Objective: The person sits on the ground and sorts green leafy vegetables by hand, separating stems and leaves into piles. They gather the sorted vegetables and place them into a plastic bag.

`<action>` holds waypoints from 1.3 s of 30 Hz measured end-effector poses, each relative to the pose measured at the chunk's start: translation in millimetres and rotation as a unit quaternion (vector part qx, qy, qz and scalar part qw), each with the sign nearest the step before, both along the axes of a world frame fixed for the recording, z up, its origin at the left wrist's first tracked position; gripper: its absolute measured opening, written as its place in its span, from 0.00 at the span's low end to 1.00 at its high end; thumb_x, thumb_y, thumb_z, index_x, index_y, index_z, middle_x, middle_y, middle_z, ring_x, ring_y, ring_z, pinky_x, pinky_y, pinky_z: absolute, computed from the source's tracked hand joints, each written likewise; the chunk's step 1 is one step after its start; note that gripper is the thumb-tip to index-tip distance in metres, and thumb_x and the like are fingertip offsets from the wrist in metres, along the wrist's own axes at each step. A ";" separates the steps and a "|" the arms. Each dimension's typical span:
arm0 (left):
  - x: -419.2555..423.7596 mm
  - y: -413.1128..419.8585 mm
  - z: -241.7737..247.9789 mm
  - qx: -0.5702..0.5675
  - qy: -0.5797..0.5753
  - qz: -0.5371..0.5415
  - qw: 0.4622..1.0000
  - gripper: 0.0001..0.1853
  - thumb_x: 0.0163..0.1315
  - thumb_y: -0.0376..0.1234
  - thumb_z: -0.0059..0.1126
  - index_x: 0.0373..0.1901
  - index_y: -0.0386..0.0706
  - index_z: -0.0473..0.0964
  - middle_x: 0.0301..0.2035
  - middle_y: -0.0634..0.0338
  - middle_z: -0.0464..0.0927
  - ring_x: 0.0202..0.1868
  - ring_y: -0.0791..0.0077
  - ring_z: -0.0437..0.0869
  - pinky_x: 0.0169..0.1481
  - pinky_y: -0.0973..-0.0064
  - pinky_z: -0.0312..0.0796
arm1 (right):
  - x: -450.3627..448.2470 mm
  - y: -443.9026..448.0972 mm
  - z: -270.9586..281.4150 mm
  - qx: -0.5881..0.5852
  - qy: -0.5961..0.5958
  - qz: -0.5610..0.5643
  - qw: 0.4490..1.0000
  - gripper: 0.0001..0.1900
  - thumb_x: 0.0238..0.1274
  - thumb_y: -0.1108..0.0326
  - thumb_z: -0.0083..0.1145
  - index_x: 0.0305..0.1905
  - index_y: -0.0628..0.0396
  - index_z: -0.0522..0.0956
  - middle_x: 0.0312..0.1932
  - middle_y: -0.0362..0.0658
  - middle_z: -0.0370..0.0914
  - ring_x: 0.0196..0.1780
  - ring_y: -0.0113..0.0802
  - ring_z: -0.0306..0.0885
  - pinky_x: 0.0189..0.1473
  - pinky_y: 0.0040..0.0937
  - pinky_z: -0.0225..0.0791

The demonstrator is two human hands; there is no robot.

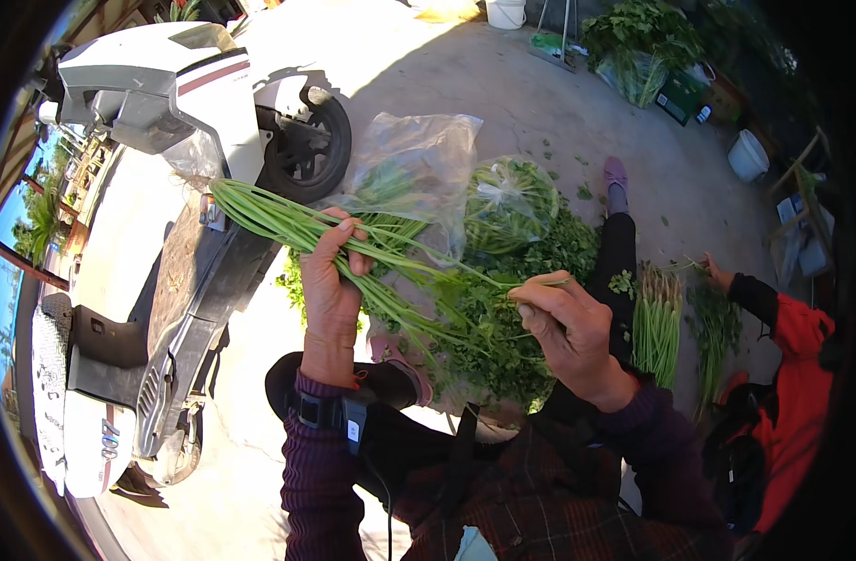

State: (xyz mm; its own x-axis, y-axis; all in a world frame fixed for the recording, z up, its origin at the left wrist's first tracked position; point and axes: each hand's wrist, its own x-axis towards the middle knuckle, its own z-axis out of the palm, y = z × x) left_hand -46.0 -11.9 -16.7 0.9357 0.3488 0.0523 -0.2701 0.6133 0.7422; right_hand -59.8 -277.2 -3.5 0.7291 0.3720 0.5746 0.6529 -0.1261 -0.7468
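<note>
My left hand point(335, 280) is wrapped around a bunch of long green leaf-stalk vegetables point(259, 212), which look like Chinese celery. The bunch's cut ends point up and left, and its thinner ends slant down to the right. Thumb and fingertips of my right hand point(575, 343) pinch the end of a thin stalk point(463, 265) that runs back toward the bunch. Beneath both hands lies a heap of leafy greens point(484, 372). Beyond it are an open clear plastic bag point(421, 151) over more stalks and a knotted clear bag point(508, 203) filled with greens.
A white scooter point(221, 133) stands close on the left. At right, a row of stalks point(657, 322) lies beside my leg, near another person's hand point(714, 273) and red garment point(803, 393). Farther off are white buckets point(748, 156), a dustpan point(552, 48) and bagged greens point(634, 73).
</note>
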 end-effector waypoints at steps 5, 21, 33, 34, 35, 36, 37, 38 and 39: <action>-5.2 3.4 4.9 -0.027 -0.053 -0.092 0.994 0.07 0.53 0.24 0.53 0.34 0.37 0.69 0.24 0.55 0.73 0.11 0.78 0.66 0.17 0.82 0.61 | 24.9 -18.2 4.7 0.076 0.079 -0.016 0.994 0.07 0.65 0.75 0.50 0.45 0.64 0.75 0.43 0.44 0.70 0.36 0.25 0.71 0.39 0.24 0.68; -7.8 -2.4 1.0 -0.015 -0.181 -0.213 0.960 0.07 0.51 0.25 0.52 0.28 0.38 0.63 0.20 0.58 0.63 0.08 0.80 0.58 0.14 0.83 0.60 | 21.9 44.9 -28.9 -0.048 0.158 0.269 0.949 0.08 0.57 0.71 0.58 0.41 0.61 0.77 0.35 0.43 0.75 0.37 0.30 0.75 0.38 0.28 0.67; 0.5 -10.7 -3.9 -0.012 -0.077 -0.178 0.981 0.08 0.48 0.26 0.56 0.30 0.37 0.69 0.24 0.51 0.72 0.09 0.79 0.64 0.13 0.86 0.59 | 38.0 35.1 -44.8 -0.096 0.172 0.188 0.962 0.07 0.51 0.79 0.53 0.36 0.61 0.77 0.29 0.43 0.76 0.31 0.28 0.74 0.34 0.24 0.66; 2.8 -11.6 -2.4 -0.029 -0.079 -0.172 0.982 0.07 0.49 0.26 0.56 0.30 0.37 0.69 0.24 0.52 0.72 0.09 0.79 0.64 0.13 0.86 0.59 | 39.1 27.3 -55.0 -0.096 0.185 0.180 0.961 0.07 0.52 0.78 0.53 0.37 0.60 0.77 0.30 0.42 0.76 0.32 0.27 0.74 0.34 0.24 0.66; 5.5 -12.4 -2.0 -0.047 -0.081 -0.166 0.982 0.07 0.49 0.26 0.55 0.30 0.37 0.69 0.24 0.52 0.72 0.09 0.79 0.64 0.12 0.86 0.59 | 38.8 18.1 -68.0 -0.096 0.199 0.170 0.960 0.07 0.54 0.78 0.53 0.38 0.59 0.77 0.32 0.41 0.77 0.33 0.27 0.74 0.35 0.24 0.66; 5.4 -7.3 -2.0 -0.041 -0.085 -0.158 0.983 0.07 0.50 0.25 0.54 0.31 0.37 0.69 0.24 0.52 0.73 0.09 0.79 0.65 0.13 0.85 0.60 | 38.0 21.3 -69.9 -0.090 0.212 0.171 0.958 0.08 0.55 0.77 0.53 0.39 0.58 0.78 0.33 0.41 0.77 0.35 0.26 0.75 0.35 0.23 0.66; 4.4 -5.0 -2.1 -0.040 -0.084 -0.155 0.983 0.07 0.51 0.25 0.54 0.31 0.37 0.69 0.25 0.52 0.73 0.09 0.79 0.65 0.13 0.84 0.60 | 37.7 23.3 -69.2 -0.078 0.223 0.173 0.956 0.08 0.56 0.76 0.53 0.40 0.57 0.78 0.34 0.40 0.77 0.36 0.26 0.75 0.36 0.23 0.66; 3.5 -4.5 -2.0 -0.038 -0.084 -0.153 0.984 0.07 0.51 0.25 0.54 0.31 0.37 0.69 0.25 0.52 0.73 0.09 0.78 0.65 0.14 0.84 0.60 | 37.0 24.1 -65.3 -0.067 0.234 0.174 0.954 0.08 0.58 0.75 0.53 0.42 0.56 0.78 0.36 0.40 0.77 0.38 0.26 0.75 0.37 0.24 0.66; 3.7 -5.4 -2.1 -0.041 -0.086 -0.155 0.983 0.07 0.51 0.25 0.54 0.32 0.37 0.69 0.25 0.52 0.73 0.09 0.78 0.65 0.14 0.83 0.61 | 36.4 24.0 -60.2 -0.059 0.245 0.169 0.953 0.08 0.59 0.74 0.53 0.43 0.55 0.78 0.37 0.39 0.77 0.39 0.26 0.74 0.39 0.24 0.66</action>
State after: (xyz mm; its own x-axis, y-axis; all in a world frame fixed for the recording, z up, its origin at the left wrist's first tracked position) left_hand -42.3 -17.3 -18.8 0.9776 0.0574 0.2023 -0.1774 0.7419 0.6466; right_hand -23.4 -253.2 -63.8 0.7262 0.6740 0.1359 0.2475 -0.0719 -0.9662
